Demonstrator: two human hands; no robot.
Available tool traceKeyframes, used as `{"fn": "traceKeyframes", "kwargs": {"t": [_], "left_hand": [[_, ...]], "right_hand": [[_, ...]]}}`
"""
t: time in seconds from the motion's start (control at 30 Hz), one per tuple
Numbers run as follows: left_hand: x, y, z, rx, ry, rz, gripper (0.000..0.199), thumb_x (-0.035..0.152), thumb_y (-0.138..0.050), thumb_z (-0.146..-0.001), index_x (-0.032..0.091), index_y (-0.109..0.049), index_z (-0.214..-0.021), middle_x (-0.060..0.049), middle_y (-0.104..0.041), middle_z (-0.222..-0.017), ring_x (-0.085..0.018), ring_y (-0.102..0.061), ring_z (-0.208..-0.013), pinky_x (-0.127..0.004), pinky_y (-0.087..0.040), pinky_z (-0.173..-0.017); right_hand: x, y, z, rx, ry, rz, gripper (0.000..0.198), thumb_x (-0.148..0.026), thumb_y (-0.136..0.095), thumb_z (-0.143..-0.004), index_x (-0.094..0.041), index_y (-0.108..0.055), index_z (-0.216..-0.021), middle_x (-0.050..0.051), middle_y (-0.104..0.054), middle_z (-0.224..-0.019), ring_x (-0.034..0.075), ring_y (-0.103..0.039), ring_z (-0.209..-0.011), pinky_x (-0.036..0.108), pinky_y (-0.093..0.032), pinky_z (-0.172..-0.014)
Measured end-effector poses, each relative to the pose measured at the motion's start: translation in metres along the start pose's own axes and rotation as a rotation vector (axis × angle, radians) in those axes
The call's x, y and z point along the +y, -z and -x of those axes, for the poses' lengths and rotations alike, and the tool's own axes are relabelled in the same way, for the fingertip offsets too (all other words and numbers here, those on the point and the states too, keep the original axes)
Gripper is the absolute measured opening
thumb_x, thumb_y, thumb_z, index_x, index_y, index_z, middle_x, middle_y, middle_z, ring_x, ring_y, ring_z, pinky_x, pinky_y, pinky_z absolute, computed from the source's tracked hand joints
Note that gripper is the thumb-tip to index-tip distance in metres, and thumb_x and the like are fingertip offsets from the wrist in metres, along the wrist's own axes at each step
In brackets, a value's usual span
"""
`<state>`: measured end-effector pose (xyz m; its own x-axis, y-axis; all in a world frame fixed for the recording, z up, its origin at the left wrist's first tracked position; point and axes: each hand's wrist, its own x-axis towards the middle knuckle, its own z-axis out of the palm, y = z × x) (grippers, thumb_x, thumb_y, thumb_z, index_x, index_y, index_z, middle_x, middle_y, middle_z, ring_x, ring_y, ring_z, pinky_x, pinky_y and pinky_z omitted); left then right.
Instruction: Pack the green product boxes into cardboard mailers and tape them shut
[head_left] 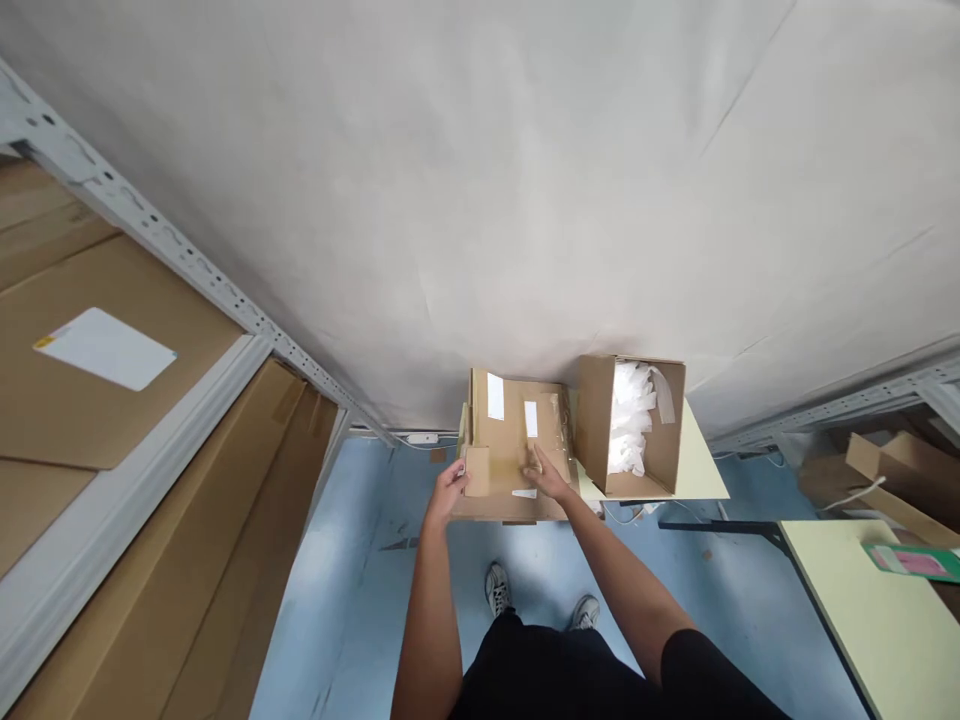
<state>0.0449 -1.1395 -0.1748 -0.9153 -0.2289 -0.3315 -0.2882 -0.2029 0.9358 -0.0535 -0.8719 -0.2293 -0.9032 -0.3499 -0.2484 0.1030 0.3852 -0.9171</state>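
A flattened brown cardboard box [506, 430] with white labels lies on the small table against the wall. My left hand [450, 487] is at its left side, with thumb and fingers closed on the edge of a small plain cardboard piece [477, 472]. Whether that piece is a separate box or a flap, I cannot tell. Over the right half of the flattened cardboard is my right hand [550, 474], its fingers partly stretched out near a white label [531, 419]. Nothing shows in its grasp.
To the right, an open carton [592, 425] holds crumpled white material [630, 420]. Large cartons [172, 560] fill a white metal rack [172, 240] on the left. A second pale table [862, 610] and open cartons [904, 475] are at the right. Cables run along the blue floor [352, 560] by the wall.
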Motion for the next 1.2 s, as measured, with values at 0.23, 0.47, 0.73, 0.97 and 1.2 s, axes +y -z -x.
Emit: {"fn": "traceKeyframes", "kwargs": {"t": [0.23,0.47,0.73,0.97,1.2], "left_hand": [[0.095,-0.013,0.041,-0.090,-0.105,0.112,0.081,0.051,-0.087,-0.070,0.021,-0.065,-0.141,-0.013,-0.075,-0.127,-0.032,-0.069,-0.120,-0.044,-0.055,-0.102],[0.143,-0.101,0.043,-0.198,-0.198,0.032,0.093,0.048,-0.081,-0.078,0.028,-0.042,-0.160,-0.012,-0.065,-0.144,-0.030,-0.063,-0.130,-0.042,-0.054,-0.106],[0.147,-0.286,0.031,-0.483,-0.186,-0.175,0.090,0.042,-0.078,-0.078,0.031,-0.041,-0.159,-0.010,-0.068,-0.132,-0.026,-0.067,-0.121,-0.038,-0.054,-0.103],[0.115,-0.484,0.040,-0.771,-0.150,-0.265,0.088,0.036,-0.078,-0.074,0.030,-0.046,-0.155,-0.009,-0.070,-0.125,-0.024,-0.070,-0.111,-0.035,-0.057,-0.095],[0.065,-0.666,0.086,-1.085,-0.093,-0.373,0.092,0.035,-0.075,-0.070,0.026,-0.044,-0.156,-0.011,-0.068,-0.128,-0.022,-0.071,-0.105,-0.033,-0.056,-0.091]], "right_hand": [[-0.082,0.059,0.009,0.003,0.042,-0.463,0.089,-0.046,-0.081,-0.075,-0.029,-0.046,-0.155,0.009,-0.071,-0.127,0.024,-0.067,-0.114,0.045,-0.051,-0.105],[-0.103,0.189,0.073,0.140,0.157,-0.586,0.073,-0.039,-0.084,-0.071,-0.028,-0.057,-0.138,0.003,-0.073,-0.104,0.020,-0.068,-0.087,0.037,-0.055,-0.087],[-0.045,0.342,0.187,0.465,0.180,-0.689,0.068,-0.027,-0.081,-0.065,-0.028,-0.059,-0.129,-0.002,-0.070,-0.094,0.016,-0.065,-0.079,0.031,-0.053,-0.078],[0.029,0.464,0.329,0.678,0.096,-0.747,0.069,-0.021,-0.076,-0.062,-0.028,-0.061,-0.129,-0.003,-0.069,-0.090,0.014,-0.063,-0.072,0.026,-0.050,-0.068],[0.093,0.522,0.478,0.980,0.054,-0.773,0.072,-0.022,-0.077,-0.063,-0.028,-0.060,-0.132,-0.003,-0.069,-0.092,0.014,-0.065,-0.076,0.029,-0.053,-0.073]]}}
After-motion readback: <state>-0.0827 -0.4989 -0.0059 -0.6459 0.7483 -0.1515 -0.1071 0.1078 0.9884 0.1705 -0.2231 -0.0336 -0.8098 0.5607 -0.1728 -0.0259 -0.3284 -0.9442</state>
